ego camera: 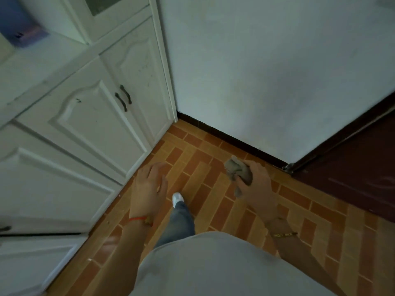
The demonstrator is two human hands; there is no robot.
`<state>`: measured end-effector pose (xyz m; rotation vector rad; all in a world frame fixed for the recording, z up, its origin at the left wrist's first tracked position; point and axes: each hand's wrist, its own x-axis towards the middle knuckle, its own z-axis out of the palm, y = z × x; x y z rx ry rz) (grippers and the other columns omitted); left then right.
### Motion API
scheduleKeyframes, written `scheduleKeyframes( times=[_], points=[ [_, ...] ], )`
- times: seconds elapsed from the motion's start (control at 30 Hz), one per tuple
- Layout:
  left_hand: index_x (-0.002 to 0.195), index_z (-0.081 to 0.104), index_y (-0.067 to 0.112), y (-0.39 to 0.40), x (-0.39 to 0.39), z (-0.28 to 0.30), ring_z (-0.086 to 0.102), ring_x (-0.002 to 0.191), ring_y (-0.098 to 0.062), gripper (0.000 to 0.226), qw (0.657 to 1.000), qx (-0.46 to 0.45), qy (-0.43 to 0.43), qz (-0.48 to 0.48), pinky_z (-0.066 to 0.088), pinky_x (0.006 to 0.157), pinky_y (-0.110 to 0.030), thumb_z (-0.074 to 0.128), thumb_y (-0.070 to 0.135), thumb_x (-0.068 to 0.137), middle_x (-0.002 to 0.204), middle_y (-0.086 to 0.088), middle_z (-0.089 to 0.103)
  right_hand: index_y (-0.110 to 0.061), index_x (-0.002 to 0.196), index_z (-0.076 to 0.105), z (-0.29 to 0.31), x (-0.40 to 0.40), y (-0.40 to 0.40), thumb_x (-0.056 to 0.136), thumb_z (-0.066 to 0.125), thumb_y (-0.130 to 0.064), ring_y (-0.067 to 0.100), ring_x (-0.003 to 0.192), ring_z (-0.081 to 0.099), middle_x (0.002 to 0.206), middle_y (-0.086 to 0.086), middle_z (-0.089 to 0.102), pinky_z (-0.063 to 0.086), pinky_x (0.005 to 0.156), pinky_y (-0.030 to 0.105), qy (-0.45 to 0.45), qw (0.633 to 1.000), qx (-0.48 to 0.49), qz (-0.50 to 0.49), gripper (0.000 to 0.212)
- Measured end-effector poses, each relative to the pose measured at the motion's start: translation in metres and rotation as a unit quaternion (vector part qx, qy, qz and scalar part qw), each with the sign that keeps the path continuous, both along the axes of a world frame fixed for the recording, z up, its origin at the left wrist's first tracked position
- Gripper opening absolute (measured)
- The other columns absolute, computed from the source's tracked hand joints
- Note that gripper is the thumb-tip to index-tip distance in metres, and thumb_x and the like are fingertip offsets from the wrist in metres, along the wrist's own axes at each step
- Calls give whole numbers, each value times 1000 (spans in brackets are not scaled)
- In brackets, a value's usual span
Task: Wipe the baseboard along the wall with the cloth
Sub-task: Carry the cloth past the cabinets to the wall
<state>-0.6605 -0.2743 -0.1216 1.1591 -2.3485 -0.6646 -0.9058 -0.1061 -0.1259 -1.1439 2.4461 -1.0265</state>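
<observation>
A dark baseboard (pixel 230 139) runs along the foot of the white wall (pixel 267 71), from the cabinet corner down to the door hinge on the right. My right hand (pixel 256 184) holds a crumpled grey cloth (pixel 238 170) above the floor, a short way in front of the baseboard and not touching it. My left hand (pixel 148 186) hangs with fingers spread, empty, near the cabinet's lower corner.
White cabinets (pixel 89 116) with black handles (pixel 123 100) fill the left side. A dark red door (pixel 352 167) stands at the right, hinged by the wall's end. Orange brick-pattern floor tiles (pixel 192 163) lie below. My leg and white shoe (pixel 177 198) step forward between my hands.
</observation>
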Motion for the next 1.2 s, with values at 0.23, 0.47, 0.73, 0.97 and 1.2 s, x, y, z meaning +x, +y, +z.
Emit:
scheduleKeyframes(
  times=[0.23,0.47,0.73,0.97,1.2],
  points=[
    [125,66,10,-150,-36,14,58,116,-32,46,999,3,-13,-29,49,100,-51,38,33,96,125,-12,65,-14,121,54,0,-34,-146,88,68,-16,15,96,45,113,6,54,40,83,26,-1,999,-19,-32,36],
    [127,61,17,-260,-78,17,51,119,-18,42,997,13,-31,-76,43,102,-41,37,33,97,128,-4,62,-11,117,55,-1,-61,-241,86,69,-14,17,96,48,110,7,56,39,81,26,3,998,3,-63,34],
    [129,62,7,-370,-149,-14,56,120,-27,46,990,30,-46,-127,49,103,-49,37,30,98,128,-10,63,-12,117,55,-34,-112,-323,85,69,-16,20,97,49,110,7,56,40,80,29,-42,992,48,-109,35],
    [129,61,8,-457,-220,-45,54,118,-24,45,987,30,-55,-147,43,101,-40,37,28,97,127,-10,63,-13,113,56,-55,-172,-408,84,69,-14,19,95,48,103,2,55,31,77,12,-69,988,69,-121,32],
    [130,61,8,-528,-270,-108,60,115,-29,45,979,52,-80,-179,48,101,-51,37,27,97,126,-13,65,-12,115,55,-101,-220,-487,85,67,-15,19,98,47,105,1,53,38,82,27,-101,982,80,-136,32]
  ],
)
